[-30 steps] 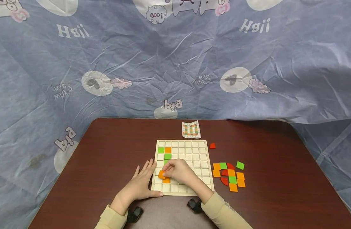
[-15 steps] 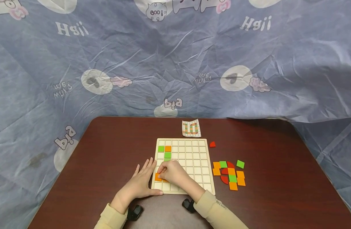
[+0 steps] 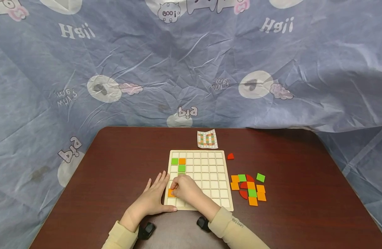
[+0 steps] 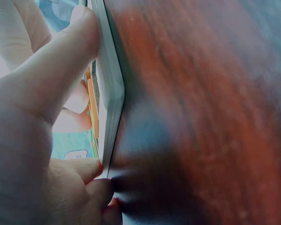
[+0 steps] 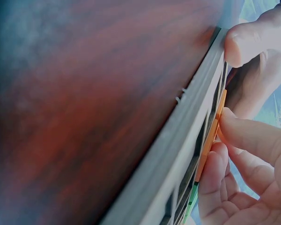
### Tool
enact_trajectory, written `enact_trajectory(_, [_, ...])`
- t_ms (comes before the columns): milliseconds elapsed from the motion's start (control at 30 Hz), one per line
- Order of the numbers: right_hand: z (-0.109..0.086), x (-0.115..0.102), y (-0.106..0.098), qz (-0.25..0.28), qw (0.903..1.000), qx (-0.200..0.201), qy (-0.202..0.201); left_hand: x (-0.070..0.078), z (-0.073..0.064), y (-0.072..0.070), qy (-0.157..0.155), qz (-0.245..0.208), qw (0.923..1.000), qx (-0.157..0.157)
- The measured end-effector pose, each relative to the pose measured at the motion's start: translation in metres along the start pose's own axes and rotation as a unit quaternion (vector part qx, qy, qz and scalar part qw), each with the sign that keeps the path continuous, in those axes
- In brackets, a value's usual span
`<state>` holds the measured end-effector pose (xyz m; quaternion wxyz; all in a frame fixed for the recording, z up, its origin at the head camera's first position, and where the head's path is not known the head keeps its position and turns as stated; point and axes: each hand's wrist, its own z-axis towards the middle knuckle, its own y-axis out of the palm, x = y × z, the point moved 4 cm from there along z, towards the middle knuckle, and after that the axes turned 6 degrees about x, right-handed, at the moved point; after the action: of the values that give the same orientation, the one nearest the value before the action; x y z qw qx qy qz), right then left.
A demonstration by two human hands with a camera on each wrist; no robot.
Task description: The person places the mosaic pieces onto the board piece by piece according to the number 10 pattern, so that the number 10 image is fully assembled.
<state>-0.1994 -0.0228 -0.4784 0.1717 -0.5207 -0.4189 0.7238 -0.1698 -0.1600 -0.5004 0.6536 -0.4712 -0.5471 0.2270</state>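
Observation:
A pale gridded board [image 3: 212, 177] lies flat on the table. My left hand [image 3: 149, 200] rests at its near left corner, fingers spread along the left side and thumb on the near edge. With thumb and fingers, my right hand [image 3: 188, 190] holds an orange square tile [image 3: 170, 193] down at a left-column cell near the bottom. In the right wrist view the thumb tip touches the orange tile [image 5: 221, 104], and a second orange tile [image 5: 206, 152] sits beside it. Green tiles [image 3: 174, 161] and an orange one [image 3: 182, 161] fill cells higher up; the right hand hides some cells.
Loose orange, green and red pieces [image 3: 251, 185] lie right of the board. One red quarter-round piece [image 3: 230, 156] is apart near the top right corner. A printed pattern card [image 3: 207, 139] lies behind the board. A patterned blue cloth [image 3: 166, 69] hangs behind the table.
The right hand has moved slightly left and down, bringing the tilted orange tile flat into the left column. The left hand has stayed in place.

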Motion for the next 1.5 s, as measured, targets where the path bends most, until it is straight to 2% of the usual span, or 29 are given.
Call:
enact_trajectory(167, [-0.002,0.001,-0.004,0.009,0.9999,0.008,0.003,0.000,-0.001,-0.001,-0.002,-0.005,1.0000,-0.002])
enact_trajectory(367, [-0.006,0.009,-0.021,0.083,0.9958,0.016,0.034,-0.002,0.001,0.001,-0.007,-0.001,1.0000,-0.004])
enact_trajectory(567, [-0.012,0.028,-0.048,0.148,0.9850,0.013,0.088,-0.002,0.002,0.002,-0.010,-0.001,1.0000,0.001])
enact_trajectory(833, [-0.032,0.072,-0.091,0.189,0.9662,0.058,0.165,-0.003,0.002,0.002,-0.011,-0.006,0.9999,0.001])
enact_trajectory(1033, [-0.058,0.113,-0.119,0.195,0.9522,0.078,0.222,-0.004,-0.001,0.004,-0.012,-0.011,0.9999,-0.005])
enact_trajectory(1300, [-0.098,0.160,-0.149,0.154,0.9487,0.088,0.262,-0.005,-0.002,0.005,-0.017,-0.022,0.9995,-0.011])
enact_trajectory(1500, [-0.120,0.188,-0.167,0.126,0.9449,0.095,0.287,-0.003,0.000,0.003,-0.016,-0.021,0.9996,-0.009])
